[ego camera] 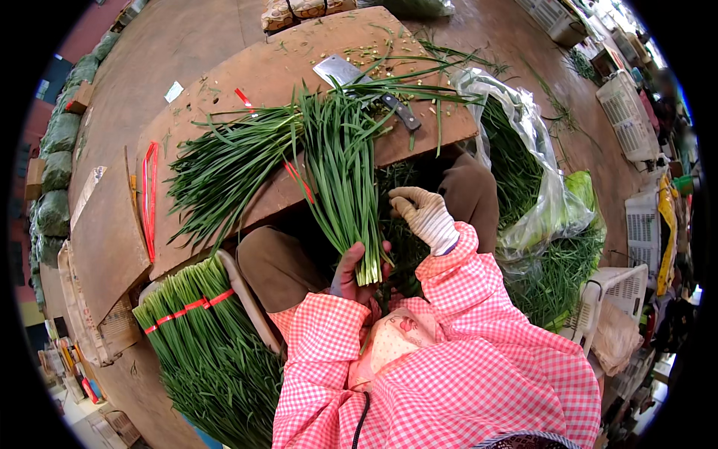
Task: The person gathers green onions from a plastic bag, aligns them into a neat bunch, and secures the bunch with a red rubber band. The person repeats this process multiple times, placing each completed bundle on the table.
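My left hand (352, 283) is wrapped around the pale stem ends of a bunch of garlic chives (342, 163). The bunch's leaves reach away from me over the edge of a wooden board (224, 81). To its right is my right hand (423, 216) in a pale knit glove, fingers loosely curled, with nothing visible in it. A second loose pile of chives (224, 154) lies on the board to the left. Partly under leaves, a cleaver (339, 70) with a dark handle rests behind the bunch. A red tie strip (299, 181) shows beside the held leaves.
Tied chives with a red band (190, 306) stand in a container at my left. On my right is an open clear plastic bag (535, 106) of greens, above loose trimmings (555, 280) and a white crate (614, 286). Red strips (149, 202) hang at the board's left edge.
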### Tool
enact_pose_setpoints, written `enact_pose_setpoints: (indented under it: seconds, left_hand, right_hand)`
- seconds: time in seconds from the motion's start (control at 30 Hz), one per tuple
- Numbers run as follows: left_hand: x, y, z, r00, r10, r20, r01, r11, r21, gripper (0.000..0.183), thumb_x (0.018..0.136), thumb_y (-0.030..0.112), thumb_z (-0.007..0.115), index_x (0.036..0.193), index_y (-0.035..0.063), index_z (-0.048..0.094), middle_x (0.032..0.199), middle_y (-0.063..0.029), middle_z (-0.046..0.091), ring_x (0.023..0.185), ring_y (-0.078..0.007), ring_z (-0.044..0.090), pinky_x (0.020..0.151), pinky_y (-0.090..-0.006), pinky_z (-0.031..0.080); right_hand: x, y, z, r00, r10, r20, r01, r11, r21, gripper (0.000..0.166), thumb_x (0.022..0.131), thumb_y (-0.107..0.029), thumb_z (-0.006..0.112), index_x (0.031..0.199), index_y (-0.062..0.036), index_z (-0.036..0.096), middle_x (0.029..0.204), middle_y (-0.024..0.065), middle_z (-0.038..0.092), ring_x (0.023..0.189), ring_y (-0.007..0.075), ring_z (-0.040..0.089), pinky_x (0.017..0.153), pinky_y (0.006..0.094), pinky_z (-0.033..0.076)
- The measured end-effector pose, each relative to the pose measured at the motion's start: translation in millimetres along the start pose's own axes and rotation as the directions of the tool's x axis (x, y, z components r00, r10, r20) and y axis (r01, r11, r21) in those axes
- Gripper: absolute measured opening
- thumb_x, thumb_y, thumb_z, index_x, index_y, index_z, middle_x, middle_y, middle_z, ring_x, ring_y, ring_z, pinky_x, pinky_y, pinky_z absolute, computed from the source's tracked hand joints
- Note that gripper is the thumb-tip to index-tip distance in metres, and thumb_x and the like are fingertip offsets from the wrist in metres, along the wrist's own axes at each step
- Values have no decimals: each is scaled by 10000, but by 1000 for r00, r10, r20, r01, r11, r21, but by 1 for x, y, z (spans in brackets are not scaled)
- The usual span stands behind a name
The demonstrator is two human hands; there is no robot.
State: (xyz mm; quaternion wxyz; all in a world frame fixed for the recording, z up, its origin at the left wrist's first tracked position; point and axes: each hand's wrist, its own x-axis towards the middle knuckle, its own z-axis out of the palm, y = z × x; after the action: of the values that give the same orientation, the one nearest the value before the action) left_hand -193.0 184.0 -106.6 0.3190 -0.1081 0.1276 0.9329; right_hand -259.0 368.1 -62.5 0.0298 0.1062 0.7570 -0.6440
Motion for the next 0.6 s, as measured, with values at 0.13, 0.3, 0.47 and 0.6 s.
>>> enact_pose_setpoints:
  seconds: [0.13,0.3,0.47,0.6]
  left_hand:
    - [4,0,11,999,19,48,-21,999,44,501,931,319,493,1335,36,409,1214,-122,567,1019,-217,601,825,-385,522]
    - [3,-4,6,995,41,-95,-37,998,49,500,916,353,494,1315,56,442,1183,-95,595,1054,-210,588,863,-406,503]
    - [6,-8,18,990,60,-128,-59,998,7,452,915,348,463,1234,31,512,1106,-126,629,1029,-263,604,898,-448,487]
    - [2,-2,41,991,-36,-130,36,999,-5,427,895,372,472,1173,61,563,1119,-105,629,1051,-267,593,928,-481,463]
  right_hand:
    - [-23,-21,-8,978,109,181,-73,979,-192,201,804,-214,663,846,-18,686,649,95,628,603,121,583,595,275,480]
    - [-23,-16,2,966,56,253,36,938,-345,282,730,-290,717,734,-22,631,631,103,621,590,189,618,570,318,485]
    - [-20,-7,-1,968,49,248,35,946,-323,262,707,-268,721,745,-23,637,644,126,619,588,242,623,574,331,498]
    - [-29,-18,-7,963,99,252,-37,970,-239,273,712,-267,730,709,-10,636,617,113,615,586,174,618,569,317,495]
